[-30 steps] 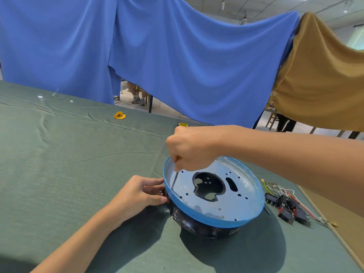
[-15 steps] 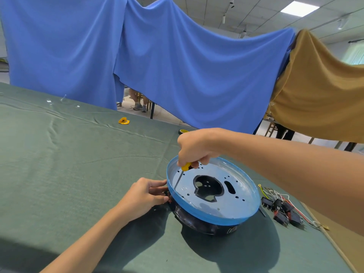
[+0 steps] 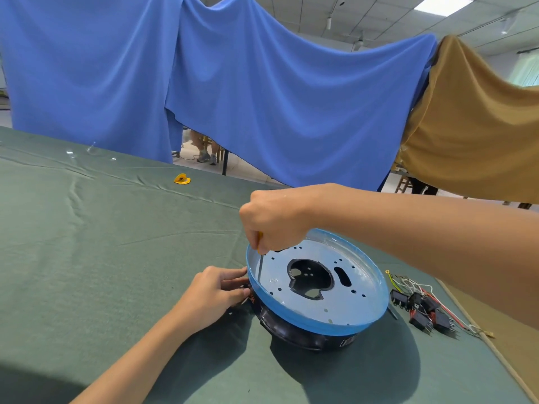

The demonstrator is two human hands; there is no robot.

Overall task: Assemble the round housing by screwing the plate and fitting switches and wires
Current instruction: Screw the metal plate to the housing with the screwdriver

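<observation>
Round black plastic housing [image 3: 291, 330] lies flat on the green cloth-covered table [image 3: 116, 258], a little right of the middle of the view, its broad face turned up and its axis upright. On top of it sits a pale metal plate with a blue rim [image 3: 344, 304]. The plate is dished and drilled with small holes, with a large ragged cut-out at its centre and an oblong slot just right of that.

The right hand [image 3: 274, 220] reaches in from the right and is fisted round the yellow-handled screwdriver [image 3: 260, 266]. Only a sliver of the handle shows below the fingers. The tool's long axis stands close to upright, handle up and thin steel shaft pointing down, with the tip on the plate just inside its left rim.

The left hand [image 3: 213, 293] grips the housing's left side under the blue rim, fingertips and thumb curled against the black wall.

To the right of the housing, near it but apart, lies a cluster of black rocker switches [image 3: 420, 310] with a tangle of white, red and yellow-green wires [image 3: 408, 282].

Far back on the table lies a small yellow object [image 3: 181, 179]. Behind the table hang a blue cloth [image 3: 262, 97] and a tan cloth [image 3: 472, 126].
</observation>
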